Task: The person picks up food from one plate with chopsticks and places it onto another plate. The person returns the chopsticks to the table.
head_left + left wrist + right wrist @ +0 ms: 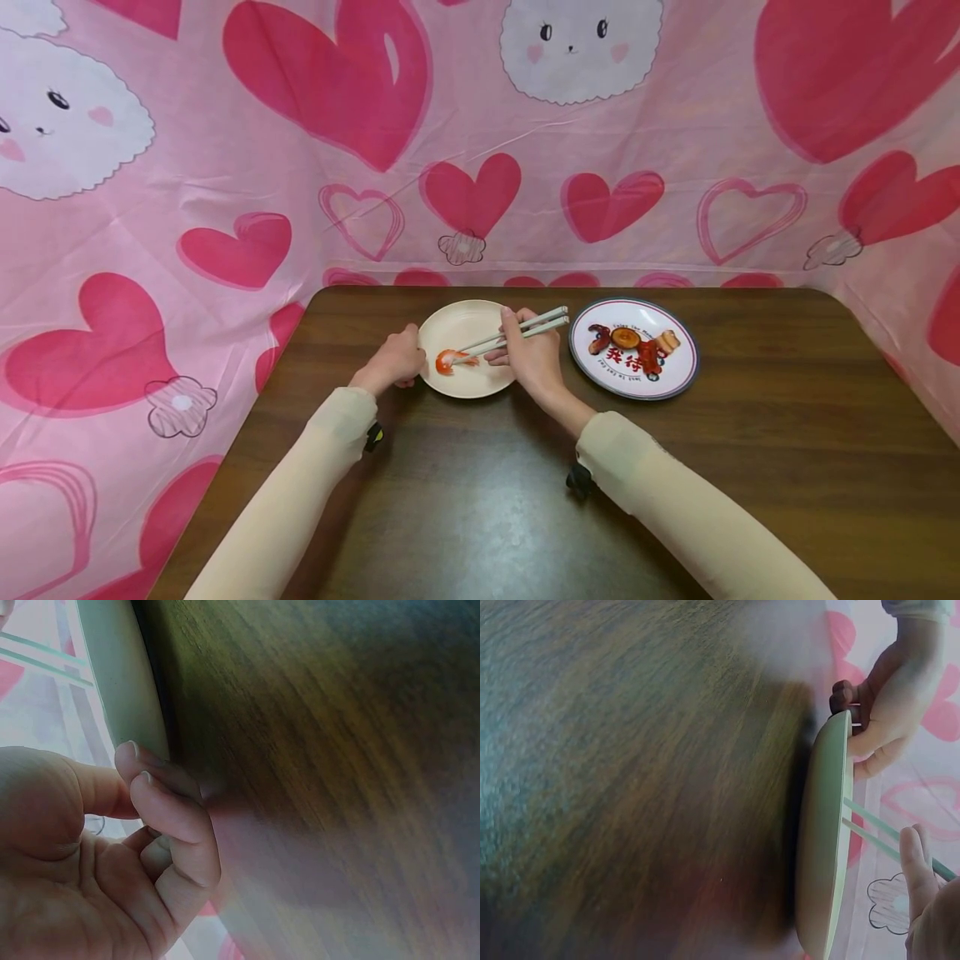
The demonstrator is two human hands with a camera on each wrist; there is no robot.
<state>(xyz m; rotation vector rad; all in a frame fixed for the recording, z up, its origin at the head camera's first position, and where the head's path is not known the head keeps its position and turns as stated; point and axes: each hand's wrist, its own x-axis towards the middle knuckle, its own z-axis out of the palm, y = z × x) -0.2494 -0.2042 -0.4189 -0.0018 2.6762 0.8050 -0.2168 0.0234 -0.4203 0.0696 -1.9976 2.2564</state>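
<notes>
At a brown table (465, 500), facing a pink heart-printed cloth (465, 108) beyond the cream plate (468, 319), grips that plate's left rim with the left hand (401, 357) between thumb and fingers. Pinches pale chopsticks (547, 327) in the right hand (531, 350) over the cream plate's right side, setting their tips at the orange shrimp (447, 361) on the plate's left half. Has the hands apart and, right of the cream plate, a blue-rimmed plate (648, 315) of reddish and brown food pieces (626, 337).
</notes>
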